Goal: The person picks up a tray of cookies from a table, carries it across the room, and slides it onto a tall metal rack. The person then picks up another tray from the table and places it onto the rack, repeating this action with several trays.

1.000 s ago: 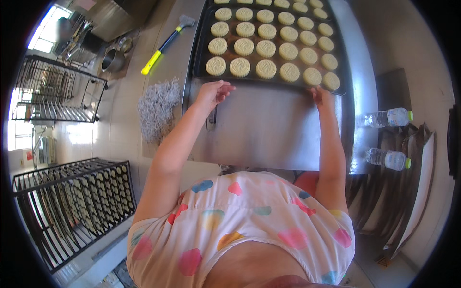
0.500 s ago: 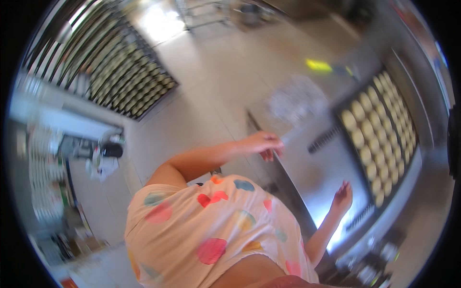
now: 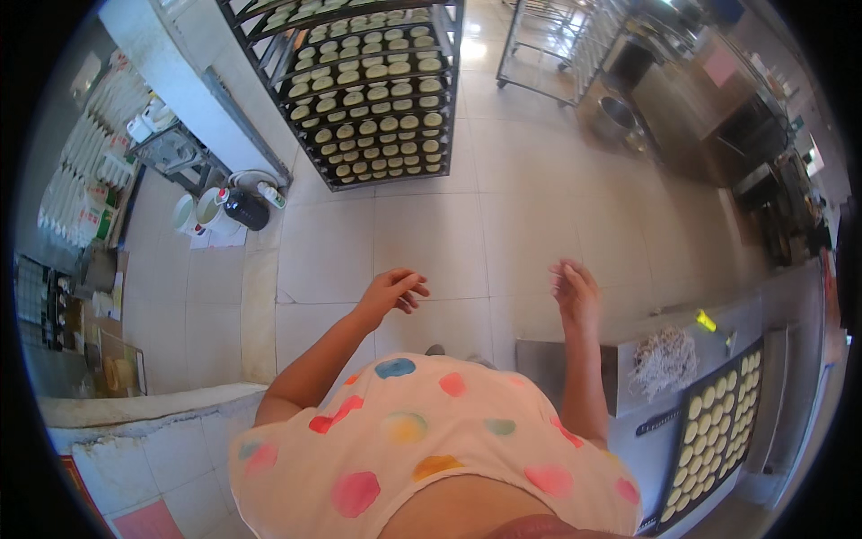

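In front of my body my left hand (image 3: pixel 393 293) hangs in the air over the tiled floor, its fingers loosely bent and apart, holding nothing. Further right, my right hand (image 3: pixel 576 289) is raised with its fingers loosely curled and a little blurred; it looks empty. The nearest thing to it is a steel table (image 3: pixel 584 368) at the lower right. On that table lie black trays (image 3: pixel 680 467) with rows of round, pale dough pieces, and a bundle of whitish strands (image 3: pixel 664 362). Ahead stands a tall rack (image 3: pixel 455 99) loaded with several trays of similar dough pieces (image 3: pixel 363 128).
Left of the rack, a dark jug (image 3: pixel 245 208) and white buckets (image 3: pixel 214 212) stand by a wall edge (image 3: pixel 157 63). A second rack (image 3: pixel 575 54) and a metal pot (image 3: pixel 615 119) are at the far right. A low tiled wall (image 3: pixel 162 404) runs at the near left.
My view has turned left, away from the steel table toward the loaded rack. The table has shifted to the lower right. Both hands stay empty, now raised ahead of my body.
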Demonstrator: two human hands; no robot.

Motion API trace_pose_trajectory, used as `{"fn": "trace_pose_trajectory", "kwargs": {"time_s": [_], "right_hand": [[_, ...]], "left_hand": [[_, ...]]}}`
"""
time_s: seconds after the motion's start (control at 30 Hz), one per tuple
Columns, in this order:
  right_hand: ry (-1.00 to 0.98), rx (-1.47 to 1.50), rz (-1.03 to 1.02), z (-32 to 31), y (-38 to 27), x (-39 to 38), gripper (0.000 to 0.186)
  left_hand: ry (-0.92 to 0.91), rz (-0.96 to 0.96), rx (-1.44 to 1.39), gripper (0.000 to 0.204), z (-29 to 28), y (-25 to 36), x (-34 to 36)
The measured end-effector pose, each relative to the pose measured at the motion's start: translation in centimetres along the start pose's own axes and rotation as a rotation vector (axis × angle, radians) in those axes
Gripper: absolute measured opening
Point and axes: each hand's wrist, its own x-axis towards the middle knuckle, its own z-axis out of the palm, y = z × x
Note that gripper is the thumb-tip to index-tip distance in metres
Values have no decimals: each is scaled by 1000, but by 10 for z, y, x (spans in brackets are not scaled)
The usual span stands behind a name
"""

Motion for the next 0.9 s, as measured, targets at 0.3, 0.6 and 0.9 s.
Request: {"fn": "trace_pose_trajectory", "kwargs": {"time_s": [0.3, 0.6, 0.9], "right_hand": [[-311, -59, 258, 132, 62, 193, 26], [-398, 66, 322, 270, 131, 457, 35], [-228, 181, 475, 365, 158, 618, 14]], "left_hand": [[335, 74, -197, 33, -139, 15, 52], [477, 342, -636, 34, -367, 101, 292], [636, 301, -887, 22, -488, 169, 433]]}}
